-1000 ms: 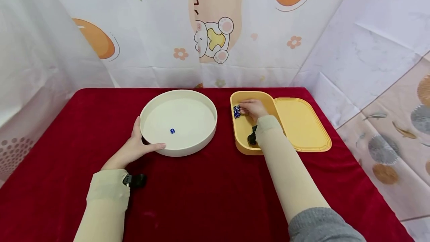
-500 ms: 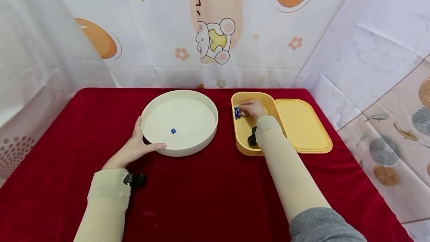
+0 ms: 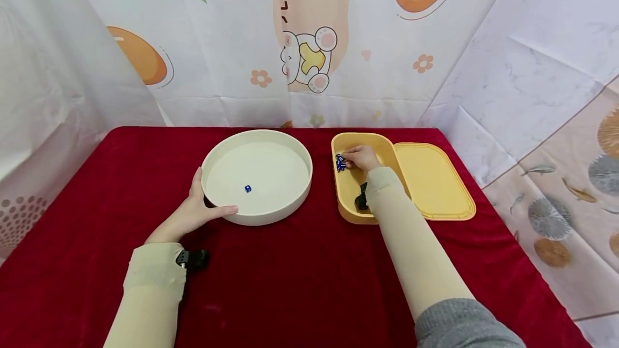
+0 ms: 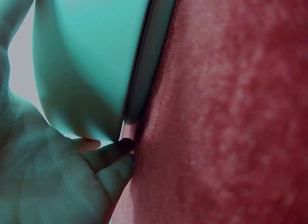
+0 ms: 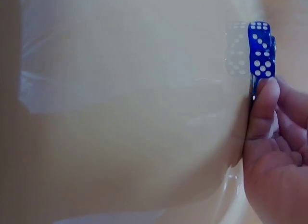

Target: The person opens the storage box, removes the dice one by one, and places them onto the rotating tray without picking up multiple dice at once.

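My left hand (image 3: 191,212) holds the near left side of a round cream tray (image 3: 278,176), thumb over the rim and fingers along the outer wall. The left wrist view shows those fingers (image 4: 108,159) bent at the tray's lower edge. One blue die (image 3: 248,188) lies inside the tray. To the right, my right hand (image 3: 364,159) reaches into a yellow box (image 3: 350,192), beside a small pile of blue dice (image 3: 340,163). Up close, its thumb and finger pinch at the lower end of blue dice with white pips (image 5: 261,53); the fingertips are partly hidden.
A flat yellow lid (image 3: 437,181) lies right of the box. Red cloth (image 3: 290,278) covers the table, and a printed curtain (image 3: 222,58) hangs behind its far edge. A black wrist device (image 3: 194,260) sits at the left cuff.
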`<action>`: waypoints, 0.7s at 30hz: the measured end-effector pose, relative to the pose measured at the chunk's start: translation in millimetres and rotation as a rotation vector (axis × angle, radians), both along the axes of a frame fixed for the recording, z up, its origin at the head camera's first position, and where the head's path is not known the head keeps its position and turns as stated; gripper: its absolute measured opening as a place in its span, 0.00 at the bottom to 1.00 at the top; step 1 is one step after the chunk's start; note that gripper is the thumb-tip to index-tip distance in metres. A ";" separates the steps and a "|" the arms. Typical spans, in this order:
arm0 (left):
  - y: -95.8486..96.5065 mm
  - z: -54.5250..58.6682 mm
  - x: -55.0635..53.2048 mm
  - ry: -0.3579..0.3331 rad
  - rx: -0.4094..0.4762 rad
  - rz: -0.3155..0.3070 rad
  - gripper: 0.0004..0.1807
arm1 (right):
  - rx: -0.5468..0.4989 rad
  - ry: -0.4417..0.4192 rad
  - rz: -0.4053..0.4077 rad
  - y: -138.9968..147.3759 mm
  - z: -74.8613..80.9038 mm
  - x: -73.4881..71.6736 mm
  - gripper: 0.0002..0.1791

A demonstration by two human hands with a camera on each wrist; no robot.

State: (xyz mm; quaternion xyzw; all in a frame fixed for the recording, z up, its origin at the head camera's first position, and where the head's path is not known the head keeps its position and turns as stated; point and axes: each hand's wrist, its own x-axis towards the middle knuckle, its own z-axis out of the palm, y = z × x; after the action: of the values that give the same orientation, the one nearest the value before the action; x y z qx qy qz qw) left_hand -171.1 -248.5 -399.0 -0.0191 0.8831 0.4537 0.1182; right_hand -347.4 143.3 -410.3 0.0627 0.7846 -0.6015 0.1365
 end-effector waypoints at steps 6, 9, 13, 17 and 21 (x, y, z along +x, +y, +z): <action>0.4 0.2 0.2 0.002 -0.001 -0.001 0.76 | 0.057 0.018 -0.009 -2.5 1.7 3.1 0.19; 0.8 0.5 0.3 -0.003 -0.001 -0.002 0.76 | 0.063 0.011 -0.005 -2.5 3.0 3.7 0.20; 1.2 0.9 0.4 -0.005 0.005 -0.003 0.75 | 0.056 0.009 0.007 -2.4 3.9 4.2 0.20; 1.4 1.1 0.7 0.000 0.010 -0.003 0.75 | 0.071 0.012 0.022 -1.9 4.1 5.2 0.21; 1.1 1.0 1.0 0.003 0.008 -0.005 0.75 | 0.098 0.010 0.038 -0.6 3.1 5.2 0.21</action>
State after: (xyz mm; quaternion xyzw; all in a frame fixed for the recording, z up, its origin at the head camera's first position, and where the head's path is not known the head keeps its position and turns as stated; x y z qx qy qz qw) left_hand -170.1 -247.4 -398.0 -0.0158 0.8815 0.4570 0.1180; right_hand -342.2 142.6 -407.3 0.0514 0.8148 -0.5600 0.1409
